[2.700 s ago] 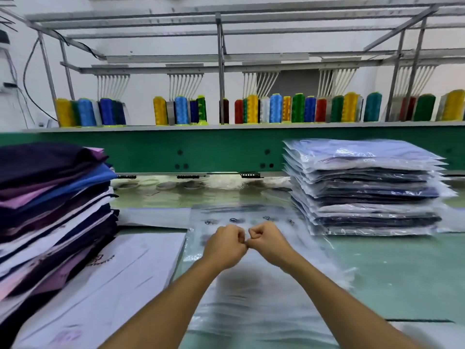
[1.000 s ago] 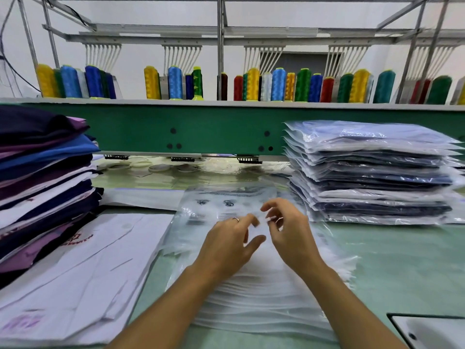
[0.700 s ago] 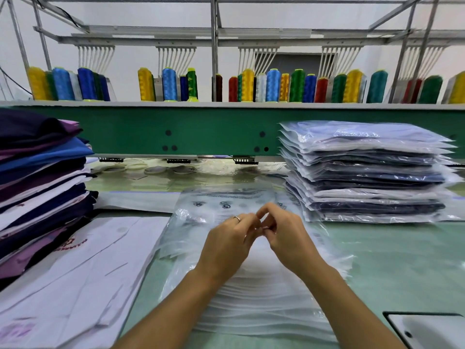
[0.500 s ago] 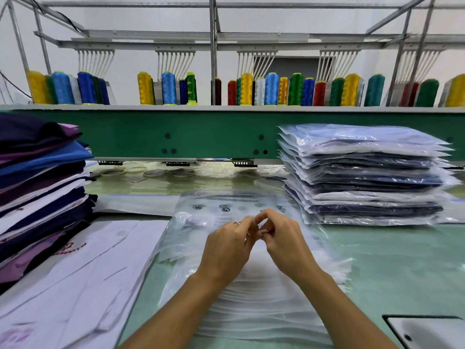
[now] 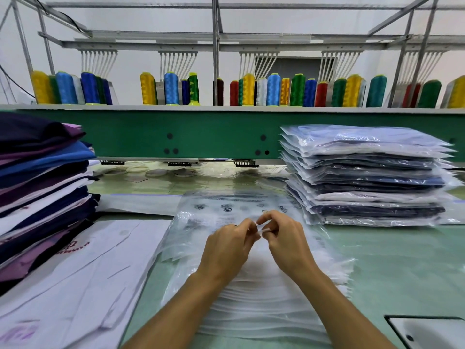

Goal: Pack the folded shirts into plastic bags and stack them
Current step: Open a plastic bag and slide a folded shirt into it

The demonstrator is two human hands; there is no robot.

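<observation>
- The top bag is being pinched by both hands, with the left hand and right hand being held fingertip to fingertip over the middle of the bag pile.
- The pile is being viewed lengthwise, its long axis running away from the person and its printed end farthest.
- A white shirt is being shown flat just left of the pile, nearer the left hand, and seems next for bagging.
- Bagged shirts are being stacked at the pile's far right.
</observation>
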